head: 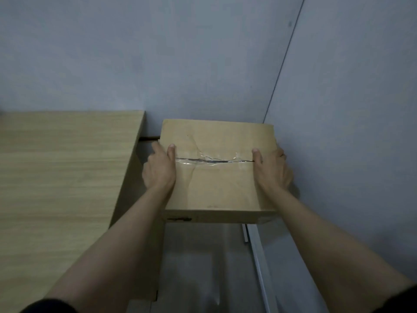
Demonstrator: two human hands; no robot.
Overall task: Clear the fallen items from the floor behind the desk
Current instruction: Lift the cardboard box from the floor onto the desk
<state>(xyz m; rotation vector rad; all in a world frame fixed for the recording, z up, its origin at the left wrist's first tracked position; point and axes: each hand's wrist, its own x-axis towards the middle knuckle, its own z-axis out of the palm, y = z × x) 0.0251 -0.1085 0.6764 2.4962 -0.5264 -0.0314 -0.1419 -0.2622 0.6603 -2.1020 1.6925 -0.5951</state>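
Note:
A closed brown cardboard box (216, 181) with torn clear tape along its top seam hangs in the air to the right of the wooden desk (63, 177), above the floor. My left hand (159, 169) grips the box's left side, thumb on top. On the opposite side my right hand (272, 170) holds it the same way. The box's underside is hidden.
Grey walls meet in a corner just behind and right of the box. The desk's right end panel (133, 188) stands close to my left hand. Glossy grey floor (203, 267) and a pale skirting strip (259, 263) lie below.

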